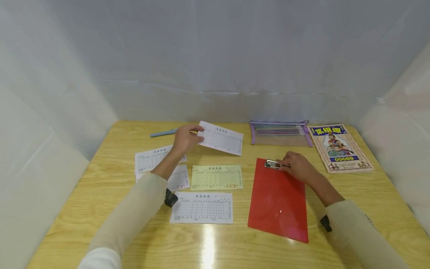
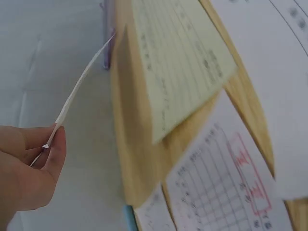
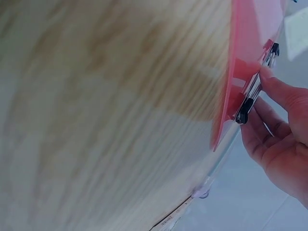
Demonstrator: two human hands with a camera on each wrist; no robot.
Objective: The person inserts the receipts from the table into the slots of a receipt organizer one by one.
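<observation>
Head view: the left hand (image 1: 186,139) pinches a white printed form (image 1: 222,139) by its left edge, holding it above the wooden table (image 1: 188,244). The right hand (image 1: 296,166) grips the metal clip (image 1: 273,164) at the far end of the red clipboard (image 1: 279,205), which lies right of a yellow form (image 1: 217,177). A blue pen (image 1: 164,133) lies near the left hand; a purple-trimmed pouch (image 1: 280,135) and an illustrated booklet (image 1: 340,148) lie beyond the clipboard.

Left wrist view: thumb and fingers pinch the form, seen nearly edge-on and bowed. A red stamp (image 2: 251,174) marks another sheet.

Right wrist view: the thumb presses the clip, fingers curled opposite.
</observation>
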